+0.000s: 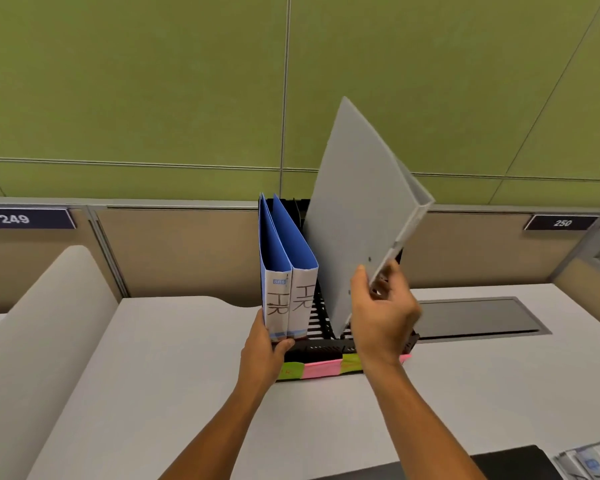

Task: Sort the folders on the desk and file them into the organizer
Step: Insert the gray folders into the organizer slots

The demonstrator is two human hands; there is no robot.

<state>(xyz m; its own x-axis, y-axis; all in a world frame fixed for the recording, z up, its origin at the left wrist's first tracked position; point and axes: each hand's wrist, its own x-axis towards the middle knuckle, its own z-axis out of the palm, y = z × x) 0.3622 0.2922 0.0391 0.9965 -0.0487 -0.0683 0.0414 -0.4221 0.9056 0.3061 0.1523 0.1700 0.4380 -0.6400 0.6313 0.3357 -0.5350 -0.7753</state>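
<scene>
Grey folder point(361, 216) leans toward 1 o'clock, its lower corner in the black organizer point(326, 346) on the bench point(187, 375); the right grip point(381, 317) clamps its near edge. At 9 o'clock, the left grip point(264, 348) curls on two blue folders point(288, 271) standing upright.

Matt grey plastic on the tilted folder point(357, 216), smooth and faintly translucent at the edge. Glossy blue card on the two binders point(284, 258), with white paper spine labels; black slotted plastic for the organizer point(321, 346), fronted by pink and green paper notes point(321, 368). Smooth matt laminate across the desk point(174, 368), felt-like green cloth on the wall panels point(136, 81).
</scene>
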